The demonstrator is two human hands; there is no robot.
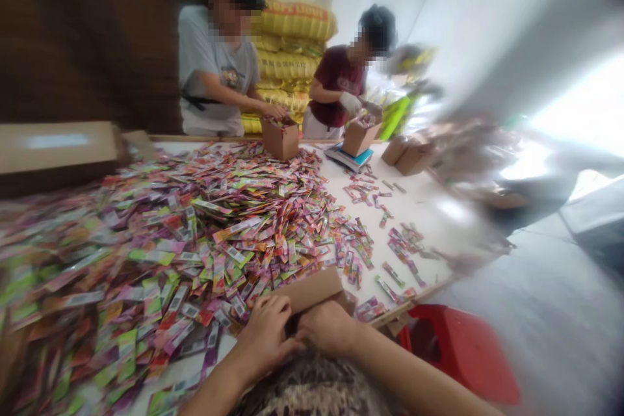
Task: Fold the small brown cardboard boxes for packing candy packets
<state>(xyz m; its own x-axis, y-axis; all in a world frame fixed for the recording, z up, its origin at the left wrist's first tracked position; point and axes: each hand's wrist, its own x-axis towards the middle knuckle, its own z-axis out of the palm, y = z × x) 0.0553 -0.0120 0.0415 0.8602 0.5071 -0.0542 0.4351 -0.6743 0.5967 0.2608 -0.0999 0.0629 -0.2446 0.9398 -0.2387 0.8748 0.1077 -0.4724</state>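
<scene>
At the near edge of the counter [429, 208], we have both hands on a small brown cardboard box [312, 291]. Our left hand [266, 335] lies over the box's near left side, its fingers [275, 305] curled down against the cardboard. Our right hand [329, 328] presses in from the right, touching the left hand; its fingers are folded under and mostly hidden, so we cannot tell how firmly they grip. The box sits tilted, its long upper flap facing away from us.

Just beyond and left of the box, a deep heap of colourful sachets [195, 234] covers most of the counter, thinning to scattered packets [400, 247] on the right. A red stool [463, 357] stands below the counter's corner, right of our forearm.

Across the counter, a person in a grey shirt [214, 65] reaches into an open carton [280, 136]. Beside them a person in a maroon shirt [338, 81], wearing a white glove, handles another carton [359, 133] resting on a scale [348, 157]. Yellow sacks [292, 45] are stacked behind them. A long cardboard box [56, 146] lies at far left.
</scene>
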